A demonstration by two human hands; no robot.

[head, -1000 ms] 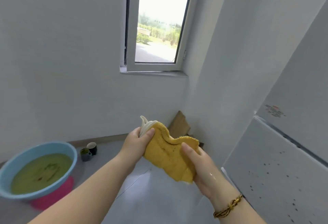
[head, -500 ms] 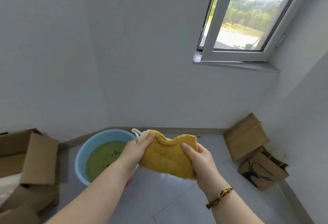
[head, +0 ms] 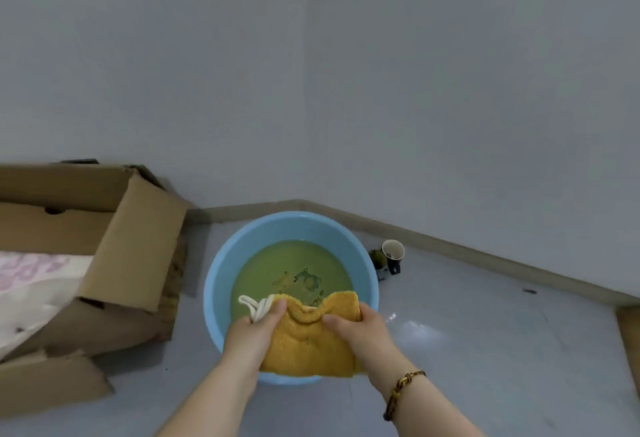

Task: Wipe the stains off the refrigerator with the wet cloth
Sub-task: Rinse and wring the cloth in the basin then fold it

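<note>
- An open cardboard box fills the left of the frame.
- A blue basin of greenish water sits at lower centre, just beside the box.
- My yellow cloth is at lower centre, over the basin's near side.
- My left hand grips the cloth's left edge, and my right hand grips its right edge.
- A small cup stands right of the basin.

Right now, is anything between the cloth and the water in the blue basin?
Nothing visible. The left hand and right hand grip the yellow cloth over the near side of the blue basin, its greenish water uncovered.
</note>
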